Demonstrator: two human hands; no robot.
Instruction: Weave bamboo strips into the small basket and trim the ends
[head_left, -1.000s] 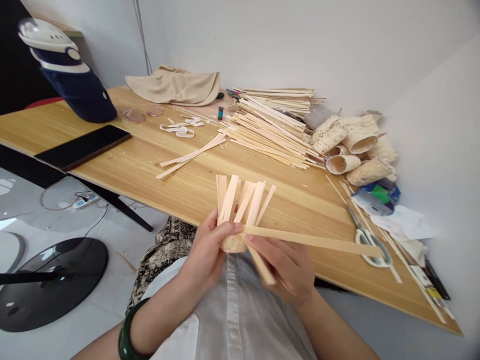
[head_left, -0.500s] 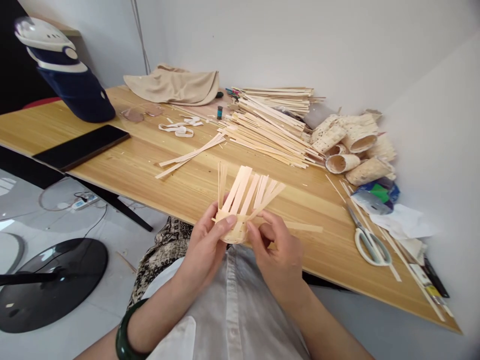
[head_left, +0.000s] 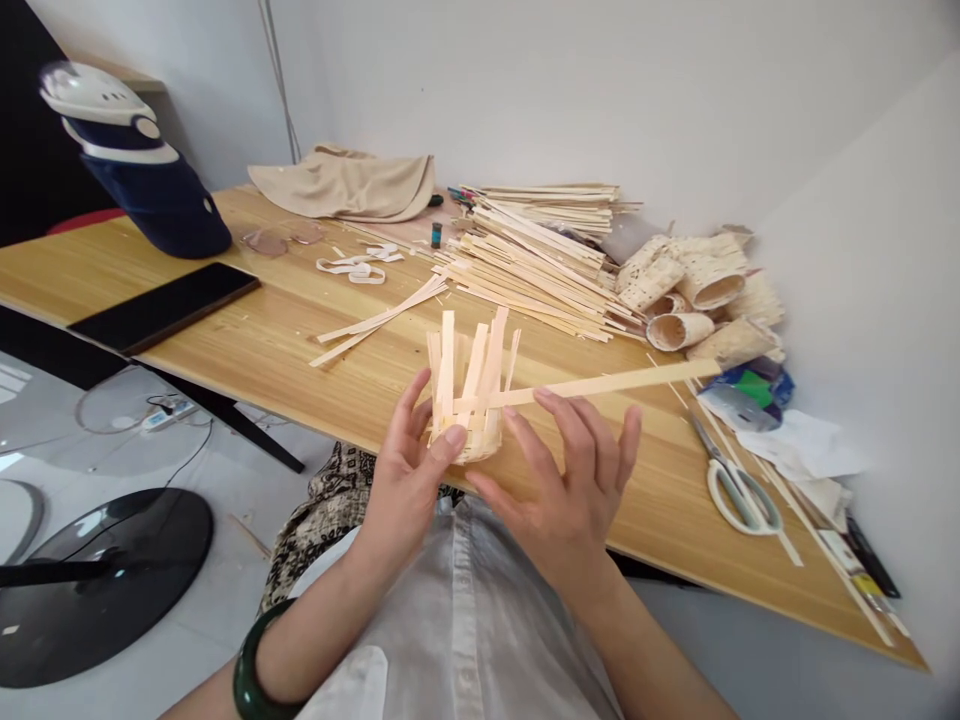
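Observation:
A small half-woven basket (head_left: 471, 400) of pale wood strips, its uprights sticking up, is held just above the front edge of the wooden table (head_left: 300, 330). My left hand (head_left: 409, 480) grips its left side, thumb pressed on the woven base. One long strip (head_left: 600, 383) runs from the weave out to the right. My right hand (head_left: 566, 490) lies against the basket's right side with fingers stretched and spread under that long strip, fingertips touching it.
A big pile of wood strips (head_left: 540, 255) and several finished woven cups (head_left: 697, 295) lie at the back right. Scissors (head_left: 731, 480), papers and pens sit at the right edge. A black tablet (head_left: 165, 305), a navy cap (head_left: 142, 160) and beige cloth (head_left: 345, 185) are at the left.
The long strip, hidden behind my right hand half a second ago, now points out right and upward. My right hand has gone from pinching to spread fingers. The basket rose slightly.

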